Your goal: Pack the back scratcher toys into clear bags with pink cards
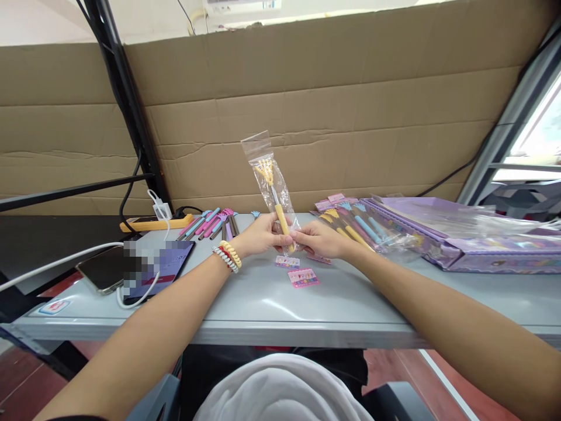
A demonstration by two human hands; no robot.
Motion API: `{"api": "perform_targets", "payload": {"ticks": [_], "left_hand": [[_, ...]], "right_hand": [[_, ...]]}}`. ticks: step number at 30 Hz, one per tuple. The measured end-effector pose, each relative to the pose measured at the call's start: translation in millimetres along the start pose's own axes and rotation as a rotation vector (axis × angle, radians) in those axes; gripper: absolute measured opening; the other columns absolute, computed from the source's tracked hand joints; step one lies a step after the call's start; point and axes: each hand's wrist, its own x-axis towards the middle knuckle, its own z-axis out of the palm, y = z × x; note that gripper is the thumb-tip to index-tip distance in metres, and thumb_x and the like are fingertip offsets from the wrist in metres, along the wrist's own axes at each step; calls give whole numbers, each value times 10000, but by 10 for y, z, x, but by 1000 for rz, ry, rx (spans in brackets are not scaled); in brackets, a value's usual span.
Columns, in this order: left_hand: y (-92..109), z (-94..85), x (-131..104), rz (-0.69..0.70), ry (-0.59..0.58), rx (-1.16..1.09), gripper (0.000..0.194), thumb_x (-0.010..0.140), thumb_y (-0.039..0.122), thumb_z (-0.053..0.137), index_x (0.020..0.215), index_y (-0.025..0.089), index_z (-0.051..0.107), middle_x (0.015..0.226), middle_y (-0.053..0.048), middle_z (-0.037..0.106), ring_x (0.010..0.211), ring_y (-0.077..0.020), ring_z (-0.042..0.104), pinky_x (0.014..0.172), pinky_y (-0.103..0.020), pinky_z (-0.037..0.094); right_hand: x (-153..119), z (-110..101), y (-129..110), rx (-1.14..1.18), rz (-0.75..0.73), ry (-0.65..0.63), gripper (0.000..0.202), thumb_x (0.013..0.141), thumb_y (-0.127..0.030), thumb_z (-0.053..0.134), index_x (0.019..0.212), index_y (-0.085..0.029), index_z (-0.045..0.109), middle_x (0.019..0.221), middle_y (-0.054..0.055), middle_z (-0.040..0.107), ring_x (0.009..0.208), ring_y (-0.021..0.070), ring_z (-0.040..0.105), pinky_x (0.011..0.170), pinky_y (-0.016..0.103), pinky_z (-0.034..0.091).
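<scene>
A yellow back scratcher (280, 215) with a hand-shaped head and metal shaft is inside a clear plastic bag (258, 146). The bag stands tilted above the table, scratcher head up. My left hand (263, 235) is closed around the handle through the plastic. At the bottom of the bag, my right hand (322, 238) pinches the plastic near the handle's end. Just below my hands lie a pink printed card (303, 278) and a smaller purple-pink card (287, 262); another card is partly hidden by my right hand.
Loose pink, blue and purple back scratchers (210, 223) lie left of my hands. Bagged yellow and blue back scratchers (357, 222) are piled right, against a purple box (495, 257) with plastic bags on it. A phone (105, 269), tablet (169, 266) and white cable occupy the left side.
</scene>
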Motion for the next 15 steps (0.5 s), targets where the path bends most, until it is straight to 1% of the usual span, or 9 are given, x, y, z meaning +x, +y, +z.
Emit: {"api": "perform_targets", "payload": {"ticks": [4, 8, 12, 15], "left_hand": [[22, -16, -12, 10, -71, 17, 363, 671, 248, 727, 943, 137, 513, 706, -32, 656, 658, -152, 641, 560, -264, 507], [37, -20, -18, 6, -85, 41, 371, 662, 205, 729, 971, 128, 538, 700, -31, 660, 632, -137, 632, 555, -254, 508], [27, -39, -11, 13, -102, 40, 387, 672, 232, 727, 995, 117, 547, 706, -36, 665, 627, -136, 628, 553, -260, 515], [19, -53, -6, -2, -112, 50, 421, 675, 267, 731, 1017, 112, 540, 716, -45, 668, 644, -150, 635, 540, -268, 522]], "right_hand": [[4, -15, 62, 108, 6, -80, 503, 816, -613, 450, 596, -166, 522, 475, -33, 379, 445, 87, 379, 437, 232, 325], [4, -23, 76, 203, -1, -137, 487, 801, -615, 486, 670, -150, 550, 503, -36, 406, 447, 77, 382, 428, 227, 322], [7, -30, 68, 181, 3, -178, 526, 814, -632, 447, 677, -136, 556, 501, -15, 458, 443, 81, 407, 418, 227, 309], [8, -23, 64, 126, 19, -183, 547, 820, -646, 411, 672, -139, 550, 481, -14, 463, 397, 76, 375, 383, 229, 271]]}}
